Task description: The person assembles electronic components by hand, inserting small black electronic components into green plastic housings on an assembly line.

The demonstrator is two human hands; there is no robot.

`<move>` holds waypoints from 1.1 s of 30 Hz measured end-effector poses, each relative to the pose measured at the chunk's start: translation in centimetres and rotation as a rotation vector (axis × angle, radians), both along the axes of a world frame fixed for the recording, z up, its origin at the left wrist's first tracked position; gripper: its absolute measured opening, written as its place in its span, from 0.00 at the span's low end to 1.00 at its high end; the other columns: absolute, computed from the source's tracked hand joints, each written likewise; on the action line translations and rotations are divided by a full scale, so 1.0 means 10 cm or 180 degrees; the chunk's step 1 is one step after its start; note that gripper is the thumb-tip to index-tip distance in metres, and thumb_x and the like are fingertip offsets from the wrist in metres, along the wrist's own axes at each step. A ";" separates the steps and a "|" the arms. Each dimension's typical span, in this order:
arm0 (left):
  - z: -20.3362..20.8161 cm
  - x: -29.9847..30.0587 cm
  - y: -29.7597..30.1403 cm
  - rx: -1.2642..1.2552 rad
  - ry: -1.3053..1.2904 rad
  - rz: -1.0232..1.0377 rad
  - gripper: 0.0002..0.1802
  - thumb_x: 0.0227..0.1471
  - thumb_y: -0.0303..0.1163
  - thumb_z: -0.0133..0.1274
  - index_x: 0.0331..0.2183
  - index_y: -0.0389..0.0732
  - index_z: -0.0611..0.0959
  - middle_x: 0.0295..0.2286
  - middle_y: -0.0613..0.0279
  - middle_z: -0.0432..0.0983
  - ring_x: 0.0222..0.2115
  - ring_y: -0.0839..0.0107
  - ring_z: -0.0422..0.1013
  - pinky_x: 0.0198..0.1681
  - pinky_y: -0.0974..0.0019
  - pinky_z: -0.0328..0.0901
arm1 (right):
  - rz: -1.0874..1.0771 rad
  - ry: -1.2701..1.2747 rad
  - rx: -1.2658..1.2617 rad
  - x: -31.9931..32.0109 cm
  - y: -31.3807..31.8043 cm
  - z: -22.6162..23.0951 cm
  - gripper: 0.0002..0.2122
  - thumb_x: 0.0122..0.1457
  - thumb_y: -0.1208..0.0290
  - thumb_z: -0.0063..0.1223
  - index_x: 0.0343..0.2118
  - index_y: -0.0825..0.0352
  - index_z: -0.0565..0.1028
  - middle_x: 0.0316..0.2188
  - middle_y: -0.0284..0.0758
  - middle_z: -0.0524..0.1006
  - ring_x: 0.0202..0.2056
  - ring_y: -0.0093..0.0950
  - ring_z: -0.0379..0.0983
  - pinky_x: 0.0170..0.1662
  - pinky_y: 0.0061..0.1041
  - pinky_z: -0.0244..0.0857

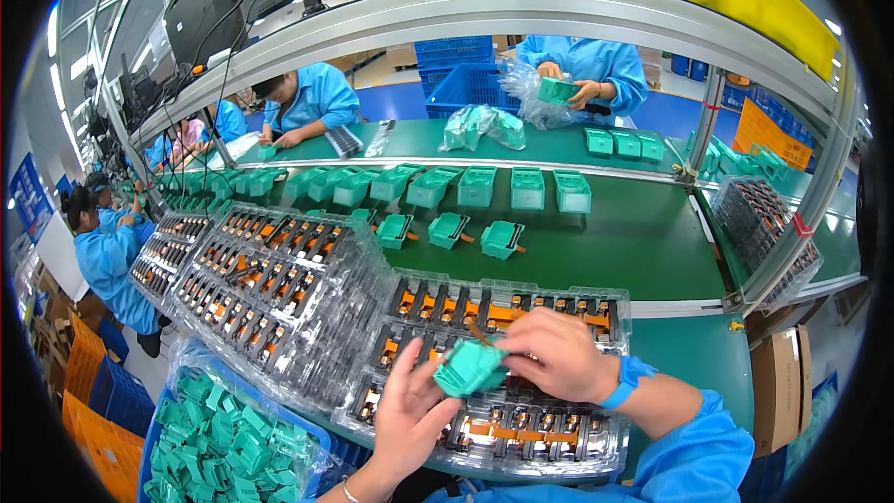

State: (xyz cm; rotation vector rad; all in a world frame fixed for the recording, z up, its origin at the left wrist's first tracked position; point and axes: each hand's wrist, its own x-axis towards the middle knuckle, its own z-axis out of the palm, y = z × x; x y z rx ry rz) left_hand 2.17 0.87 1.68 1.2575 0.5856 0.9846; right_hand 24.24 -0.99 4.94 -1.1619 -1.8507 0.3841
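Observation:
A green plastic housing (468, 369) is held above the clear trays, tilted, in my left hand (410, 414), its thumb and fingers around the left and lower sides. My right hand (559, 356), wearing a blue wristband, has its fingertips closed at the housing's upper right edge. A thin orange strip (478, 333) sticks out there, seemingly pinched by those fingers; its other end is hidden. Beneath both hands lies a clear plastic tray (615, 391) of black parts with orange strips.
Stacked clear trays (251, 284) of similar parts stand at left. A blue bin (312, 428) of loose green housings is at lower left. Beyond, a green conveyor (615, 261) carries rows of housings. A metal frame (521, 7) crosses above. A co-worker (587, 74) across holds a housing.

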 end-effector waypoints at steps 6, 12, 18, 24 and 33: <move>-0.10 -0.43 -0.09 0.0820 -0.0080 0.1083 0.23 0.51 0.18 0.46 0.50 0.34 0.65 0.42 0.51 0.70 0.43 0.65 0.70 0.46 0.64 0.65 | 0.0161 -0.1976 0.2808 0.49 0.13 0.23 0.10 0.39 0.75 0.55 0.28 0.69 0.73 0.28 0.36 0.73 0.31 0.33 0.71 0.35 0.31 0.69; -0.18 -1.12 -0.26 0.1634 0.0663 0.2237 0.15 0.58 0.20 0.38 0.47 0.31 0.68 0.39 0.50 0.72 0.38 0.64 0.71 0.42 0.62 0.68 | -0.0230 -0.2109 0.2272 1.03 0.50 0.08 0.08 0.40 0.77 0.54 0.26 0.68 0.71 0.28 0.37 0.72 0.30 0.36 0.71 0.32 0.32 0.67; -0.25 -1.80 -0.47 0.1629 0.1516 0.3199 0.13 0.58 0.25 0.42 0.45 0.31 0.70 0.37 0.53 0.73 0.35 0.66 0.72 0.40 0.64 0.70 | -0.1943 -0.0216 -0.0448 1.66 1.04 -0.55 0.09 0.42 0.81 0.60 0.25 0.69 0.69 0.23 0.38 0.72 0.25 0.34 0.71 0.30 0.32 0.69; -0.19 -2.19 -0.73 0.1143 0.2355 0.3697 0.14 0.58 0.30 0.43 0.45 0.33 0.72 0.38 0.53 0.73 0.37 0.66 0.72 0.40 0.64 0.69 | -0.1999 0.1516 -0.2560 2.02 1.50 -1.00 0.10 0.46 0.76 0.62 0.24 0.72 0.70 0.25 0.36 0.71 0.26 0.28 0.71 0.27 0.33 0.74; -0.17 -2.32 -0.66 0.0482 0.3436 0.3695 0.17 0.58 0.35 0.45 0.45 0.35 0.74 0.42 0.52 0.71 0.41 0.62 0.69 0.44 0.62 0.65 | -0.2284 0.0628 -0.2098 2.07 1.34 -0.97 0.11 0.51 0.70 0.58 0.32 0.74 0.74 0.26 0.38 0.74 0.26 0.28 0.73 0.27 0.27 0.72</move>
